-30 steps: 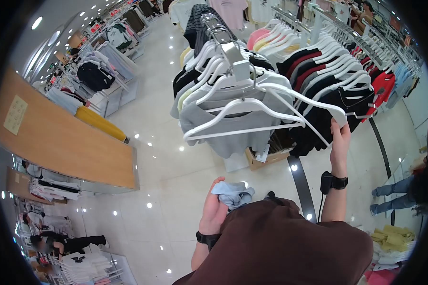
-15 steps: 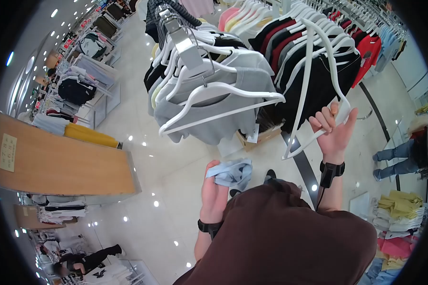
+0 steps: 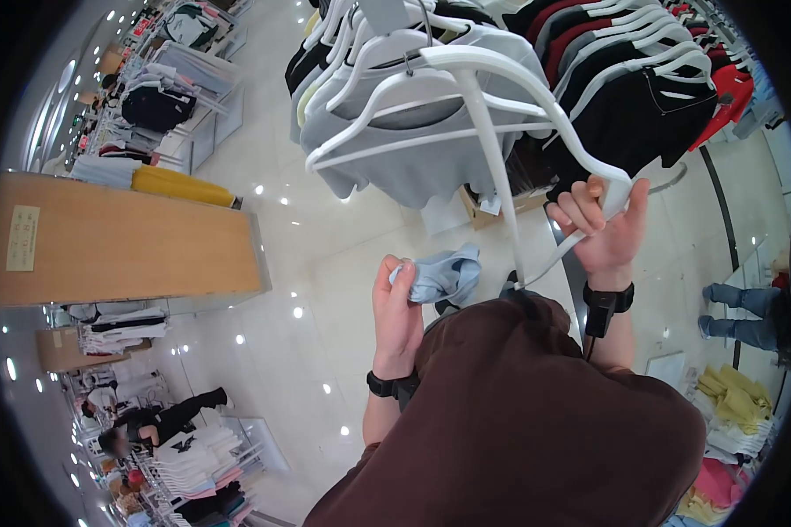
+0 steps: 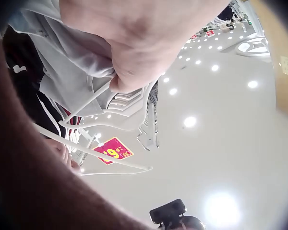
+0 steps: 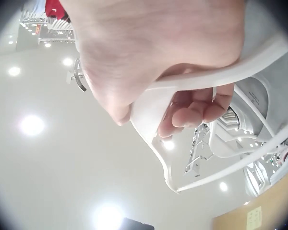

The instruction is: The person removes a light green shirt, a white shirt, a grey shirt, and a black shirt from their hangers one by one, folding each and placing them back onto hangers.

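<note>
In the head view my left hand pinches a crumpled light blue cloth item between thumb and fingers, low in front of my body. My right hand grips one end of a bare white hanger, with fingers curled round it. In the right wrist view that hanger runs through the hand, its thumb lying along the frame. Just beyond, a bare white hanger with a crossbar hangs at the front of the rack, before a grey top.
More hangers with dark, red and grey garments fill the rack at the right. A cardboard box stands beneath. At left is a wood-topped counter. Folded yellow clothes lie at lower right, near a person's legs in jeans.
My right hand has brought the hanger away from the rack towards my body and turned it. The left hand still holds the light blue cloth, its fingers more curled.
</note>
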The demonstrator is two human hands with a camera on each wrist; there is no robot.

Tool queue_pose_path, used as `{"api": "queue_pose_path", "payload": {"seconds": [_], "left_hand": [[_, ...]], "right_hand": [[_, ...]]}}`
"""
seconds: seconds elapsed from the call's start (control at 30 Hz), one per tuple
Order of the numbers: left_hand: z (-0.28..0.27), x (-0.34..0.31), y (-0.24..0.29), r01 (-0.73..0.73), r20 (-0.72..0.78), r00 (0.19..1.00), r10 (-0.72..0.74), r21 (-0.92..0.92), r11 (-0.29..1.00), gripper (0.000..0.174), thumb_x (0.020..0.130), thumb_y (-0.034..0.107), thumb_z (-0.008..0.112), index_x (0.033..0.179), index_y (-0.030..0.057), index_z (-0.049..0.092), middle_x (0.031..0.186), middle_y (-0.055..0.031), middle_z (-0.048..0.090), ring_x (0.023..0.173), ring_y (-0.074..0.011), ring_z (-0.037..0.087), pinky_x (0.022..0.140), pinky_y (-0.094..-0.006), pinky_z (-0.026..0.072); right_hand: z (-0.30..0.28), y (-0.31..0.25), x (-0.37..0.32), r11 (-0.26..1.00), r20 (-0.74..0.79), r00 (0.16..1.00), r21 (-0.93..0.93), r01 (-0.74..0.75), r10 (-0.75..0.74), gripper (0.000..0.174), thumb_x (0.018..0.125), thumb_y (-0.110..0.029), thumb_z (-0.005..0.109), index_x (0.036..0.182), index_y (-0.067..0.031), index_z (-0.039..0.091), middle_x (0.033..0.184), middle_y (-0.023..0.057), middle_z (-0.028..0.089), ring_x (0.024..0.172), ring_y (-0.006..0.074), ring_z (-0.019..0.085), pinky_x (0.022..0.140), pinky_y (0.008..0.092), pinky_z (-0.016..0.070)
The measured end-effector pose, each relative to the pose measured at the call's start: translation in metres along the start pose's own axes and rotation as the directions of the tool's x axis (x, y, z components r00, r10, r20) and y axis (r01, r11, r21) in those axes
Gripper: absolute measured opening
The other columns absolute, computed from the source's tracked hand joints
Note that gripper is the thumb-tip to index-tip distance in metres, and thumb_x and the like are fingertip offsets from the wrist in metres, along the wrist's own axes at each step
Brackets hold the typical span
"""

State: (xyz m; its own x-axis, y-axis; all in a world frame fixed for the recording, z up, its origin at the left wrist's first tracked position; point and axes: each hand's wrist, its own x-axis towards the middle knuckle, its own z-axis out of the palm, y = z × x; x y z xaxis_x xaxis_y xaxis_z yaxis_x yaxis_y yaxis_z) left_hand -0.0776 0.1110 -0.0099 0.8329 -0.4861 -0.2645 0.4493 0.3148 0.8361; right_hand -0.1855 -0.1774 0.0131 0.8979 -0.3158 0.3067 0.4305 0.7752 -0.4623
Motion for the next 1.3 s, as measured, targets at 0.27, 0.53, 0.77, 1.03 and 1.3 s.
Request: {"api": "queue_pose_path", "payload": {"seconds": [0.27,0.53,0.77,1.03,1.3], "left_hand": [[0.025,-0.022,0.025,0.012,0.072,0.997,-0.015,0.046,0.999,0.020,0.110,0.024,0.053,0.104,0.0052,0.055,0.100,-0.0032,0.060,0.092,-0.0111,0.055,0.086,-0.0318,0.0453],[0.027,-0.045,0.051,0.027,0.174,0.984,-0.022,-0.030,0.999,0.058,0.091,0.027,0.071,0.131,-0.0075,0.049,0.121,-0.0144,0.061,0.114,-0.0233,0.062,0.102,-0.0367,0.0483],[0.013,-0.054,0.050,0.040,0.384,0.922,0.044,-0.208,0.977,0.084,0.082,0.028,0.072,0.148,-0.0101,0.036,0.137,-0.0217,0.054,0.122,-0.0291,0.058,0.103,-0.0392,0.0461],[-0.048,-0.056,0.040,-0.169,0.450,0.753,0.481,-0.574,0.801,0.106,0.072,0.036,0.078,0.157,-0.0082,0.031,0.155,-0.0300,0.044,0.140,-0.0435,0.049,0.119,-0.0602,0.0335],[-0.010,-0.049,0.080,-0.239,0.067,0.967,0.247,-0.107,0.965,0.067,0.098,0.028,0.067,0.150,-0.0050,0.041,0.150,-0.0229,0.050,0.138,-0.0345,0.052,0.118,-0.0489,0.0378]], "right_hand": [[0.011,0.029,0.015,0.999,0.091,0.994,-0.014,-0.051,0.052,0.081,0.096,-0.083,0.041,0.103,-0.0078,0.070,0.064,-0.0055,0.043,0.059,0.0084,0.037,0.071,0.0313,0.0336],[0.019,0.036,0.024,0.982,0.060,0.996,0.169,-0.082,0.073,0.090,0.092,-0.090,0.034,0.099,-0.0074,0.069,0.065,-0.0034,0.045,0.063,0.0109,0.037,0.073,0.0318,0.0326],[0.020,0.053,0.034,0.996,0.016,0.996,-0.011,-0.083,0.084,0.084,0.085,-0.093,0.044,0.083,-0.0107,0.059,0.061,-0.0044,0.040,0.057,0.0096,0.034,0.068,0.0316,0.0303],[-0.015,0.073,0.023,0.977,0.056,0.983,-0.132,-0.167,0.176,0.080,0.087,-0.089,0.047,0.074,-0.0106,0.053,0.056,-0.0058,0.036,0.057,0.0100,0.032,0.066,0.0312,0.0311],[-0.030,0.063,0.000,0.799,-0.045,0.949,-0.529,-0.287,0.312,0.071,0.085,-0.078,0.069,0.075,-0.0095,0.053,0.070,-0.0045,0.052,0.067,0.0103,0.046,0.070,0.0284,0.0383]]}}
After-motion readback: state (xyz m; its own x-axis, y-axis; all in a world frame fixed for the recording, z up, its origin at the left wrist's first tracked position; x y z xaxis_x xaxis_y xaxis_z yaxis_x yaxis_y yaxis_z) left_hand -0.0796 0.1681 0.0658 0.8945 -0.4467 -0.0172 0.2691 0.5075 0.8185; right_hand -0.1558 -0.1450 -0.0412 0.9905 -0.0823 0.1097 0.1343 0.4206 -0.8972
